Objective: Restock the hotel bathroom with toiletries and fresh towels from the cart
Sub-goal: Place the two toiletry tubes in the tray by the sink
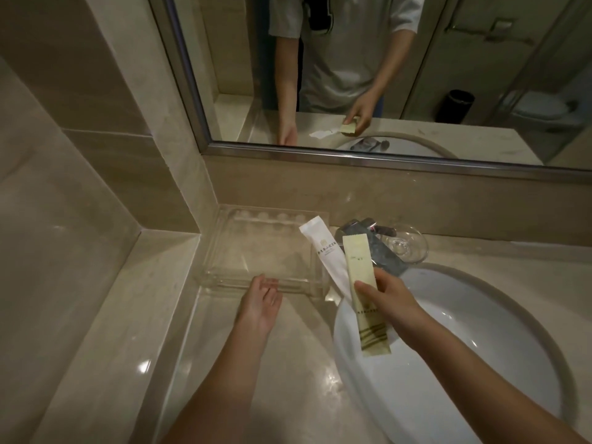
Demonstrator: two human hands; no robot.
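A yellow packet (pixel 365 290) and a white packet (pixel 325 261) are held together above the sink (pixel 464 347) edge by the right grip (pixel 389 299), which is clamped on them. The left grip (pixel 261 304) is held apart, fingers loose, at the front rim of the clear tray (pixel 224 251) on the bench (pixel 256 373). A tap (pixel 382 251) is seen behind.

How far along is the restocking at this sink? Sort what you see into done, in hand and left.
Done: nothing placed yet; the clear tray looks bare. In hand: the right grip holds a white packet and a pale yellow packet over the sink edge, while the left grip lies open at the tray's front rim. Left: setting both packets down, probably in the tray, and bringing towels, none in view.
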